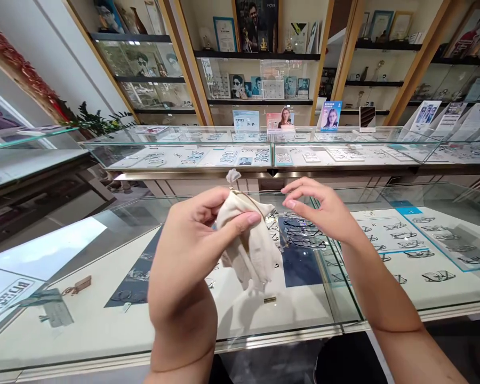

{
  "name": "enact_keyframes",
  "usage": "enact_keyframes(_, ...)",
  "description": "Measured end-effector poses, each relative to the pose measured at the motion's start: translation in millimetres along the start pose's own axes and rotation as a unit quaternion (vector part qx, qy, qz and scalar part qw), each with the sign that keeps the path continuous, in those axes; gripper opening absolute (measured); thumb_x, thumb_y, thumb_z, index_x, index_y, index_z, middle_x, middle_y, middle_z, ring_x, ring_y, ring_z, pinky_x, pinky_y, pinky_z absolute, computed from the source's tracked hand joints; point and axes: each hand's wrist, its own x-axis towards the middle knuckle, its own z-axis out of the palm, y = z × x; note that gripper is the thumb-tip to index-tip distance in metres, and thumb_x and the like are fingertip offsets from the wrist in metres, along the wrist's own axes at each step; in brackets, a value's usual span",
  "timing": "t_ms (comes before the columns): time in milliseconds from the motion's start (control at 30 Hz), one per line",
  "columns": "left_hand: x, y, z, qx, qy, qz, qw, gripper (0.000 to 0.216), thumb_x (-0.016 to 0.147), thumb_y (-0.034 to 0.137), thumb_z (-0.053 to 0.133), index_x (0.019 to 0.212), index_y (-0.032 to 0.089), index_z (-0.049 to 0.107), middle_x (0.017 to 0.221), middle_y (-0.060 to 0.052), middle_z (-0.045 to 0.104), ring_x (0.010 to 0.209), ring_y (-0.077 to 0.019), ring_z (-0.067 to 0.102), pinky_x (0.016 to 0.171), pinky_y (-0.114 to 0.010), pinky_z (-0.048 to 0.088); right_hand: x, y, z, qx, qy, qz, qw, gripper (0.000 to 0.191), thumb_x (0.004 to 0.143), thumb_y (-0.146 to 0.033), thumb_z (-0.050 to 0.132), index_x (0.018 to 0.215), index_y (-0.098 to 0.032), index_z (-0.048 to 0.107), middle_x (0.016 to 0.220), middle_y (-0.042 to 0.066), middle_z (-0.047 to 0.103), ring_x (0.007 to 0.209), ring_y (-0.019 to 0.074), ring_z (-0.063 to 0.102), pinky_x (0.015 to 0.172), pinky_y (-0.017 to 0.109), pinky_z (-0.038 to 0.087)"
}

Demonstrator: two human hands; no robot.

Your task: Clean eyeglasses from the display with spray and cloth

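My left hand (192,240) is closed, thumb in front, around a cream cloth (256,261) that hangs in loose folds above the glass counter. A thin gold-coloured wire edge (244,196), like the rim of a pair of glasses, shows along the top of the cloth; most of it is covered. A small whitish tuft (233,175) sticks up above the fingers. To the right of the cloth, my right hand (318,208) is held in the air with its fingers apart and nothing between them.
Under the glass counter top (288,325) lie several pairs of glasses (304,232) on dark blue and white mats. A small brass-coloured piece (270,300) is below the cloth. Another glass showcase (176,154) runs behind, with shelves beyond. A black round stool (350,360) stands at the front.
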Motion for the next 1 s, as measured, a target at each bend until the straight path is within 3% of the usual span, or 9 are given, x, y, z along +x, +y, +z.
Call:
enact_keyframes(67, 1.3, -1.2, 5.5, -0.005, 0.026, 0.004, 1.0, 0.021, 0.086, 0.039, 0.093, 0.083, 0.022, 0.081, 0.07, 0.0, 0.073, 0.058, -0.0166, 0.063, 0.048, -0.026, 0.048, 2.2, -32.7, -0.7, 0.076, -0.007, -0.006, 0.997, 0.018, 0.102, -0.042, 0.078, 0.093, -0.027, 0.083, 0.119, 0.006, 0.08, 0.114, 0.025, 0.072, 0.109, 0.047, 0.052)
enact_keyframes(167, 3.6, -2.4, 11.2, -0.016, 0.048, 0.015, 0.999, 0.024, 0.084, 0.039, 0.095, 0.081, 0.021, 0.08, 0.068, 0.001, 0.07, 0.057, -0.0141, 0.059, 0.048, -0.024, 0.044, -3.4, -52.4, 2.2, 0.121, -0.006, 0.002, 0.993, 0.017, 0.099, -0.042, 0.083, 0.09, -0.028, 0.085, 0.114, 0.006, 0.078, 0.108, 0.0246, 0.071, 0.105, 0.046, 0.052)
enact_keyframes(367, 5.4, -9.2, 24.4, -0.056, 0.023, 0.026, 0.998, 0.026, 0.086, 0.042, 0.094, 0.086, 0.021, 0.08, 0.069, 0.0, 0.071, 0.057, -0.0144, 0.06, 0.049, -0.025, 0.046, -5.5, -39.8, 3.7, 0.165, -0.041, 0.016, 0.985, 0.018, 0.096, -0.043, 0.086, 0.087, -0.027, 0.086, 0.114, 0.006, 0.073, 0.109, 0.0233, 0.066, 0.107, 0.044, 0.049)
enact_keyframes(500, 10.2, -16.4, 38.8, -0.09, 0.062, 0.059, 0.992, 0.028, 0.081, 0.038, 0.099, 0.091, 0.02, 0.081, 0.078, 0.0, 0.076, 0.066, -0.0137, 0.064, 0.058, -0.023, 0.051, 3.2, -34.0, 2.8, 0.273, -0.078, 0.038, 0.958, 0.026, 0.09, -0.046, 0.09, 0.079, -0.024, 0.083, 0.103, 0.004, 0.063, 0.094, 0.0186, 0.06, 0.082, 0.033, 0.05)
enact_keyframes(667, 21.1, -26.6, 46.2, -0.114, 0.035, 0.094, 0.988, 0.043, 0.076, 0.044, 0.103, 0.106, 0.021, 0.082, 0.096, -0.004, 0.082, 0.079, -0.0173, 0.072, 0.068, -0.025, 0.057, 9.1, -28.5, 6.3, 0.353, -0.079, 0.062, 0.93, 0.032, 0.085, -0.045, 0.094, 0.071, -0.021, 0.079, 0.091, 0.001, 0.053, 0.079, 0.0141, 0.048, 0.069, 0.028, 0.04)
enact_keyframes(800, 25.2, -35.6, 50.3, -0.128, 0.055, 0.131, 0.981, 0.041, 0.075, 0.05, 0.102, 0.089, 0.019, 0.079, 0.08, -0.001, 0.077, 0.067, -0.014, 0.065, 0.06, -0.023, 0.053, 9.6, -27.4, 9.2, 0.373, -0.133, 0.065, 0.916, 0.035, 0.087, -0.046, 0.093, 0.071, -0.02, 0.076, 0.091, 0.001, 0.055, 0.079, 0.014, 0.049, 0.072, 0.03, 0.041)
enact_keyframes(933, 25.3, -38.9, 54.2, -0.13, 0.111, 0.142, 0.975, 0.047, 0.09, 0.061, 0.087, 0.077, 0.019, 0.073, 0.067, 0.0, 0.068, 0.057, -0.0117, 0.058, 0.054, -0.023, 0.048, 10.5, -29.2, 13.2, 0.381, -0.163, 0.056, 0.908, 0.04, 0.086, -0.05, 0.092, 0.071, -0.018, 0.074, 0.092, 0.001, 0.056, 0.079, 0.0139, 0.052, 0.073, 0.03, 0.044)
enact_keyframes(1000, 25.3, -37.8, 52.1, -0.13, 0.107, 0.12, 0.978, 0.05, 0.097, 0.065, 0.079, 0.08, 0.018, 0.074, 0.067, -0.002, 0.069, 0.059, -0.0133, 0.061, 0.054, -0.024, 0.049, 10.5, -29.9, 14.2, 0.383, -0.151, 0.059, 0.909, 0.041, 0.085, -0.051, 0.093, 0.07, -0.019, 0.074, 0.093, 0.002, 0.057, 0.08, 0.0144, 0.054, 0.073, 0.03, 0.045)
